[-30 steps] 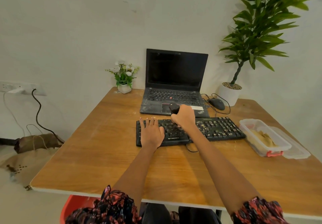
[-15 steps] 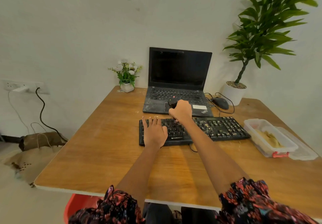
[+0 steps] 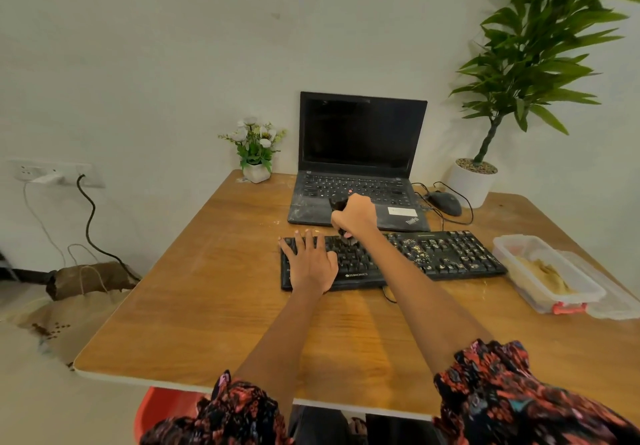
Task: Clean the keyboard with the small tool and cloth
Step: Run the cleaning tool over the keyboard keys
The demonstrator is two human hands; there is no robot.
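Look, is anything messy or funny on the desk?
Yes. Pale crumbs are scattered over the right half of the black keyboard, and the laptop palm rest looks dusty and smudged. The right hand grips a small brush there.

The right hand [image 3: 355, 217] hid most of the small tool [image 3: 337, 204], and the forearm covered the keyboard's [image 3: 446, 257] middle keys.

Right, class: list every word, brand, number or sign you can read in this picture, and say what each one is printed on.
"ZEBRONICS": front edge of the black keyboard.
"ThinkPad": palm rest of the laptop, only just legible.
White sticker on the laptop: print too small to read.
Key legends on both keyboards: too small and blurred to read.
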